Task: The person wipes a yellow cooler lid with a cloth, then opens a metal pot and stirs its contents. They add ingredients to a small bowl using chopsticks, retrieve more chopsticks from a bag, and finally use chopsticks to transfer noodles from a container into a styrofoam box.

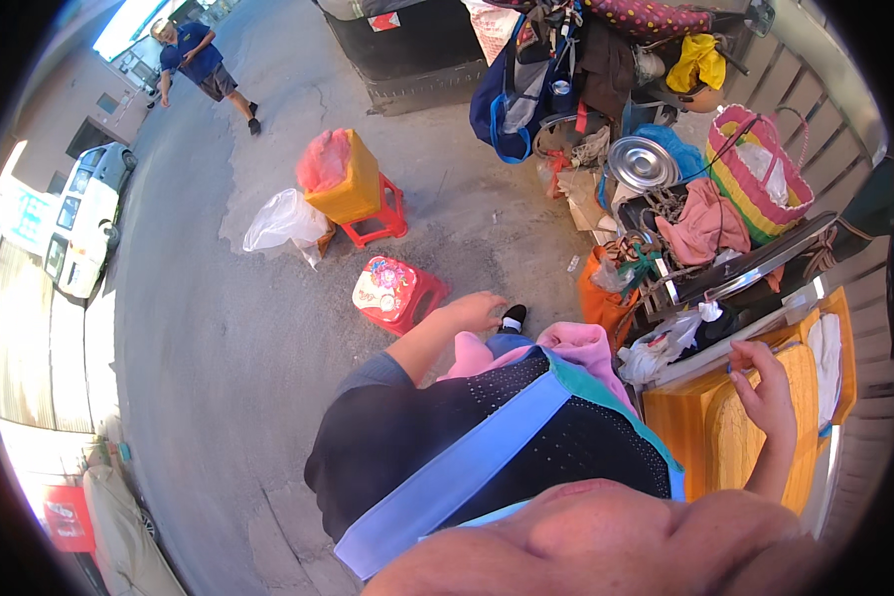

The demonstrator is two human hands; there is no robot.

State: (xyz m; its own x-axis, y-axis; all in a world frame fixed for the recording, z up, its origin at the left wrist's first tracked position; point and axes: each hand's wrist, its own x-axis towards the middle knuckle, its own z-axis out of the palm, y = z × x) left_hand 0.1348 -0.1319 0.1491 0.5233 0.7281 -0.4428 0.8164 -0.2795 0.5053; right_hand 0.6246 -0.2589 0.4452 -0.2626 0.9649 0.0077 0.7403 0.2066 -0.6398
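My left hand point(480, 310) hangs over the ground beside my shoe point(514, 316), its fingers loosely bent with nothing visible in them. A red plastic stool point(425, 298) with a flower-printed top stands just to its left. My right hand point(766, 387) is raised, fingers curled and apart, above a yellow wooden box point(678, 425) holding a yellow padded piece point(760, 425). I see nothing gripped there. White cloth point(827, 365) lies at the box's right side. Between my hands is a pink cloth point(581, 343) at my waist, by a blue-edged apron point(462, 462).
A yellow container point(350, 179) with pink netting point(324, 160) rests on a red stool point(387, 220) near a white plastic bag point(287, 220). A loaded cart with a metal lid point(644, 164) and striped basket point(760, 171) stands right. A person point(197, 56) is farther off, near a parked van point(89, 216).
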